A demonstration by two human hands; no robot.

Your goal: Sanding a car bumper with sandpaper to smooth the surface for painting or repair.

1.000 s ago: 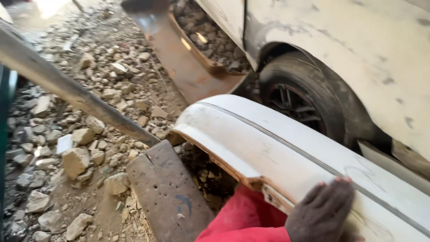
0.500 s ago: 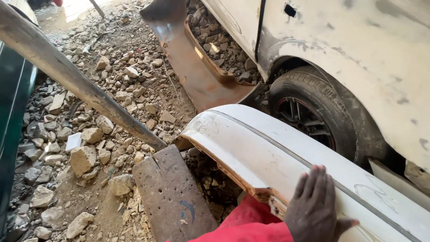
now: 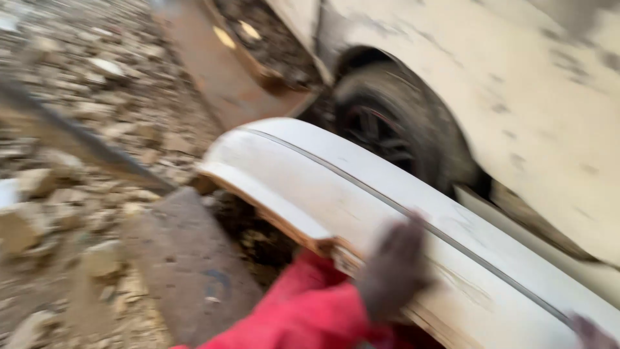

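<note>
Though motion is blurring the view, the left hand (image 3: 394,271), in a red sleeve (image 3: 303,317), is pressing flat with fingers spread on the white bumper (image 3: 361,200). This long, curved, smooth panel, crossed by a thin dark groove, is lying beside the car's tyre (image 3: 400,129) on rubble ground (image 3: 77,213). The right hand (image 3: 591,333) is showing only at the corner; its grip I cannot tell.

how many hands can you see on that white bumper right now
2: one hand flat on the white bumper above the red sleeve; another hand's fingers at the bottom right corner, mostly cut off and blurred.
</note>
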